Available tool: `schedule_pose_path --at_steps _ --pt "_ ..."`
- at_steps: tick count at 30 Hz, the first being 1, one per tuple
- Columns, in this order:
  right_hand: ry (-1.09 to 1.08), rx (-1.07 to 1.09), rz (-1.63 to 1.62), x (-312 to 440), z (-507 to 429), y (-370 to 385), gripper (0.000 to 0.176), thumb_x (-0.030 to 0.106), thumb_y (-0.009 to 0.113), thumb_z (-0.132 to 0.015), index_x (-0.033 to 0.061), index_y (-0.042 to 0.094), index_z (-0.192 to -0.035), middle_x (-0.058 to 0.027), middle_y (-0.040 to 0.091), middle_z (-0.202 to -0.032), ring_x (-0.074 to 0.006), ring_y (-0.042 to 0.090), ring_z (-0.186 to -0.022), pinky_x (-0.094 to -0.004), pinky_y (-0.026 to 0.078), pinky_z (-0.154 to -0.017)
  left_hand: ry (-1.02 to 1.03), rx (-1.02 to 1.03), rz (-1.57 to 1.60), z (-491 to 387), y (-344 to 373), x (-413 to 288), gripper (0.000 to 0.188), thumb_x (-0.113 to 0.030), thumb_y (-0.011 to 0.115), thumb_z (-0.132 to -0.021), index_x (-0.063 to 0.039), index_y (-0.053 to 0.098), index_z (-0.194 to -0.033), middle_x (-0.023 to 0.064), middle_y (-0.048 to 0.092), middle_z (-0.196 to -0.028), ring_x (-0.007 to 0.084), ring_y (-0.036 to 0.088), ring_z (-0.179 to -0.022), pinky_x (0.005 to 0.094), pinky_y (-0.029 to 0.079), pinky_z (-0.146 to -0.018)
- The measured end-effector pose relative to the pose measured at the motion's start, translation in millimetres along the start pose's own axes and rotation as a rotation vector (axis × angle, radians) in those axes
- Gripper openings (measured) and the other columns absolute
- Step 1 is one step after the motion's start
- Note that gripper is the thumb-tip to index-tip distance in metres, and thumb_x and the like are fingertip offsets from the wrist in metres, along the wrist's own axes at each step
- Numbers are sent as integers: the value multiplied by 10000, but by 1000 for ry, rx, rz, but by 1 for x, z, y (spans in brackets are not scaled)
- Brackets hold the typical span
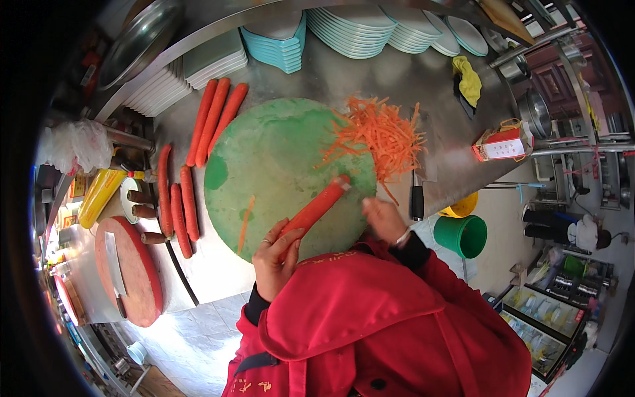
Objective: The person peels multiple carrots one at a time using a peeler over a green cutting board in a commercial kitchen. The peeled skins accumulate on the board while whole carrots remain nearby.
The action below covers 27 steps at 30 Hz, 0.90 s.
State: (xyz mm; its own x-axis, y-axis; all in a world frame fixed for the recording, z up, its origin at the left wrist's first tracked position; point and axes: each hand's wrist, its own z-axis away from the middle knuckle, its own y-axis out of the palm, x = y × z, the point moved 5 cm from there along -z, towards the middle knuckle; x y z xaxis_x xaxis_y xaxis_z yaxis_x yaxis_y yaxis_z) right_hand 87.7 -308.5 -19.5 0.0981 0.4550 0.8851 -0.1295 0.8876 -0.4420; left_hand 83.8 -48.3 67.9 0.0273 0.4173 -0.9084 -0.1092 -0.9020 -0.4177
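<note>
My left hand (279, 250) grips the thick end of an orange carrot (315, 208), which slants up and right over the round green cutting board (278, 149). Beside the carrot's far end, my right hand (384, 221) has its fingers curled and is blurred; whether it holds a tool cannot be made out. A pale blurred patch shows near that carrot tip. Shredded carrot (379, 134) lies heaped over the board's upper right edge and onto the steel table. One loose carrot strip (246, 226) rests on the board's left part.
Several whole carrots (211, 121) lie left of the board. A black-handled knife (417, 198) lies right of the shreds. Plate stacks (352, 32) line the back. Another knife (115, 265) rests on a round red-edged block (136, 278). A green bucket (466, 237) stands beyond the table's right edge.
</note>
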Motion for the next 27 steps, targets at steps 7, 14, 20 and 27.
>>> schedule_pose_path --at_steps 7,14,20,27 --pt "250 108 -88 5 4 4 369 281 431 -992 7 545 -772 -162 535 -618 -298 536 -557 -382 421 -551 -38 -22 -150 0 -2 2 401 -31 665 -797 -8 562 -1184 208 641 -1050 367 638 -930 382 513 -789" --pt "150 -140 25 -2 1 -12 362 273 422 -989 4 558 -787 -175 542 -639 -256 554 -573 -376 430 -560 -12 -22 -163 1 -2 0 361 -28 668 -788 -7 582 -1138 200 643 -1049 368 639 -925 381 515 -784" --pt "43 28 -45 -5 4 -3 354 281 434 -983 -1 558 -810 -186 578 -677 -291 579 -601 -380 445 -575 17 -22 -156 -1 0 -1 382 -5 671 -769 -11 581 -1141 196 638 -1077 367 635 -952 383 516 -800" --pt "64 -235 185 -6 2 -18 396 315 429 -993 -1 550 -787 -177 578 -668 -321 568 -599 -385 438 -570 66 -13 -175 0 -1 -2 412 10 678 -753 -26 592 -1154 194 628 -1117 362 630 -987 384 518 -818"
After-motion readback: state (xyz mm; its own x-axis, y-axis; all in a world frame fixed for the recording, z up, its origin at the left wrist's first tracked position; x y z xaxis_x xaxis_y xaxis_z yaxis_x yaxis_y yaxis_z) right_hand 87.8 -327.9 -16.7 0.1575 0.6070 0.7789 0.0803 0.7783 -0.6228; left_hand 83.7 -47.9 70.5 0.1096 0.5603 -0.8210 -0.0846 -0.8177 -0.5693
